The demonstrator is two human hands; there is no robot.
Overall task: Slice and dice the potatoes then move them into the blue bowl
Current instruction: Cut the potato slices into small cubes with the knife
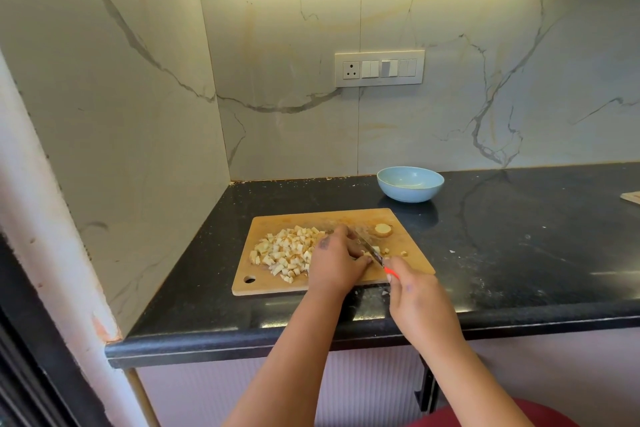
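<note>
Right hand point(414, 291) grips red-handled knife point(372, 251), blade angled down onto cutting board point(332, 215); left hand point(337, 258) curls over potato piece at blade, pinning it; diced potato heap point(285, 250) lies on board's left half; one uncut round slice point(383, 229) waits at far edge; blue bowl point(410, 183) sits beyond board, seemingly empty; dicing appears nearly done; next likely last slice, then transfer.
</note>
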